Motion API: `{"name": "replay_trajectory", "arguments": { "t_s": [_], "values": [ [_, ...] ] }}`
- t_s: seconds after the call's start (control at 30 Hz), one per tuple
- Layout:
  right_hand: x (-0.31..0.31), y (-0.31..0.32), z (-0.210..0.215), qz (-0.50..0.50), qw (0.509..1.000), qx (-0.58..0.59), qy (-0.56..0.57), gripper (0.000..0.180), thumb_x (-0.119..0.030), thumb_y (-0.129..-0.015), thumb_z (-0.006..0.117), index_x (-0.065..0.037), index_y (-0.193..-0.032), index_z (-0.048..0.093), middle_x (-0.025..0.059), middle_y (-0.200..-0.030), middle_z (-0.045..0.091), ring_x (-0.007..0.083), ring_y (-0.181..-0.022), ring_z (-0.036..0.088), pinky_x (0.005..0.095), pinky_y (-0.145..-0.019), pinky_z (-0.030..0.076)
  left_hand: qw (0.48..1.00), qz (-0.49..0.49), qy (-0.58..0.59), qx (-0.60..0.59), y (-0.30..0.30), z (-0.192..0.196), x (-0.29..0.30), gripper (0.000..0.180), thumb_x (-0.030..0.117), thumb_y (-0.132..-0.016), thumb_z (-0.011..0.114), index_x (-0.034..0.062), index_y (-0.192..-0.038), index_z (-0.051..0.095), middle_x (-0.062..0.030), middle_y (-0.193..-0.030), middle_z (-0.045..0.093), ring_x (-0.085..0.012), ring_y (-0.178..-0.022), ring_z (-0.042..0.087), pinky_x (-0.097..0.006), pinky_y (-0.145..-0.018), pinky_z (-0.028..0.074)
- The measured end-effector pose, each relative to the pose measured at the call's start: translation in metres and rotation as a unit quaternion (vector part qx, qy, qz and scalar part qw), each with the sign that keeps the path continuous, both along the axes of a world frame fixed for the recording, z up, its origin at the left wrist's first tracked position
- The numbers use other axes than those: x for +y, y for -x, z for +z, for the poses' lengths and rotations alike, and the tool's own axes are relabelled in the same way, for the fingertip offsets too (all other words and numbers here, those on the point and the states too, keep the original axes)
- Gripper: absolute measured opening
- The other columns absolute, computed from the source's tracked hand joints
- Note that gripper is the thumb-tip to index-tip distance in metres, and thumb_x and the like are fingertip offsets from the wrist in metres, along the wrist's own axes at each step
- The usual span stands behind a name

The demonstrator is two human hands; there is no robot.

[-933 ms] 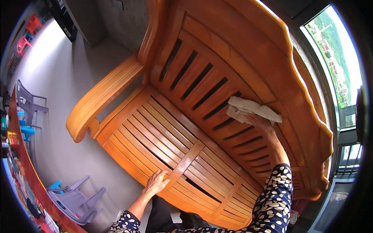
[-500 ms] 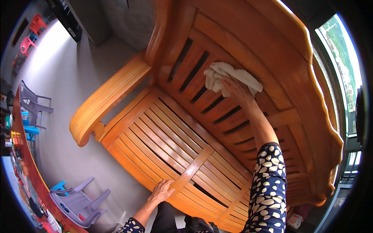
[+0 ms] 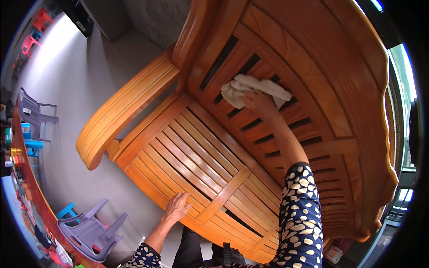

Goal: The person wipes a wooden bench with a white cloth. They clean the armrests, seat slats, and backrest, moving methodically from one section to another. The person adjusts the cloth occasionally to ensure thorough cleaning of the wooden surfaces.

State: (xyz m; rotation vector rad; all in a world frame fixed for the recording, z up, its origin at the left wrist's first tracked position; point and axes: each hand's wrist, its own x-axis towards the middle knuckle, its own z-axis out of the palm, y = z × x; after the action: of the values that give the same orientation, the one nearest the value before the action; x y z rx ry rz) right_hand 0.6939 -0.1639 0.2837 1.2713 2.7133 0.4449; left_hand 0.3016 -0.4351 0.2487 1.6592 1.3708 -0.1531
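Note:
A long wooden bench (image 3: 147,172) with a slatted seat and a tall slatted backrest (image 3: 308,96) fills the middle of the view. Against the backrest slats, my right hand (image 3: 260,103) presses a white cloth (image 3: 237,89); part of the cloth bunches beyond the fingers. My right arm reaches across the seat in a dark sleeve with pale spots. My left hand (image 3: 179,205) rests on the front edge of the seat, its fingers spread over the slats and nothing in it. The bench's thick curved armrest (image 3: 127,105) stands to the left of the seat.
A grey-purple plastic chair (image 3: 89,232) and a blue stool (image 3: 68,212) stand at the lower left. Along the left rim runs a red-edged table (image 3: 33,196) covered with small items. Another grey chair (image 3: 35,111) is farther off, red chairs (image 3: 42,20) beyond. A window (image 3: 404,76) is at the right.
My right hand and the cloth have moved left and slightly down across the backrest slats. My left hand has shifted a little left and up along the seat edge. The view has moved somewhat.

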Motion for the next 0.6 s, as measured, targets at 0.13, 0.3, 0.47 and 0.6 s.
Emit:
{"name": "replay_trajectory", "arguments": {
  "t_s": [0.13, 0.3, 0.47, 0.6],
  "values": [
    [-0.061, -0.02, -0.023, -0.022, 0.997, 0.016, 0.07, 0.032, -0.008, -0.08, 0.058, -0.017, -0.111, 0.063, -0.002, -0.125, 0.048, 0.0264, -0.115, 0.046, 0.0383, -0.086, 0.05, 1.0, -0.011, 0.012, -0.018, -0.01, 0.007, 0.003, 0.046, 0.024, -0.084, 0.066, 0.0073, -0.125, 0.052, -0.0165, -0.117, 0.055, -0.0367, -0.11, 0.053, -0.045, -0.091, 0.046],
    [-0.105, -0.034, -0.037, -0.061, 0.988, 0.011, 0.139, 0.026, -0.011, -0.08, 0.058, -0.017, -0.103, 0.067, -0.004, -0.122, 0.05, 0.026, -0.111, 0.049, 0.0358, -0.083, 0.052, 0.997, 0.006, -0.07, -0.036, 0.007, 0.006, 0.022, 0.045, 0.018, -0.081, 0.07, 0.006, -0.121, 0.054, -0.017, -0.116, 0.055, -0.0367, -0.108, 0.053, -0.044, -0.09, 0.046],
    [-0.145, -0.045, -0.05, -0.069, 0.96, -0.085, 0.256, 0.031, -0.014, -0.076, 0.062, -0.019, -0.107, 0.066, -0.0019, -0.126, 0.049, 0.0255, -0.108, 0.052, 0.0353, -0.083, 0.051, 0.956, 0.038, -0.29, -0.02, 0.052, 0.028, 0.079, 0.052, 0.008, -0.072, 0.075, 0.0042, -0.119, 0.054, -0.019, -0.123, 0.046, -0.0381, -0.112, 0.047, -0.046, -0.094, 0.042],
    [-0.115, -0.029, -0.024, 0.002, 0.985, -0.077, 0.155, 0.038, -0.015, -0.071, 0.068, -0.023, -0.107, 0.066, -0.0009, -0.13, 0.048, 0.0266, -0.111, 0.05, 0.0412, -0.084, 0.047, 0.913, 0.084, -0.391, 0.079, 0.079, 0.049, 0.142, 0.071, 0.003, -0.069, 0.076, 0.0054, -0.132, 0.043, -0.0216, -0.139, 0.031, -0.0413, -0.127, 0.033, -0.05, -0.103, 0.033]
  ]
}}
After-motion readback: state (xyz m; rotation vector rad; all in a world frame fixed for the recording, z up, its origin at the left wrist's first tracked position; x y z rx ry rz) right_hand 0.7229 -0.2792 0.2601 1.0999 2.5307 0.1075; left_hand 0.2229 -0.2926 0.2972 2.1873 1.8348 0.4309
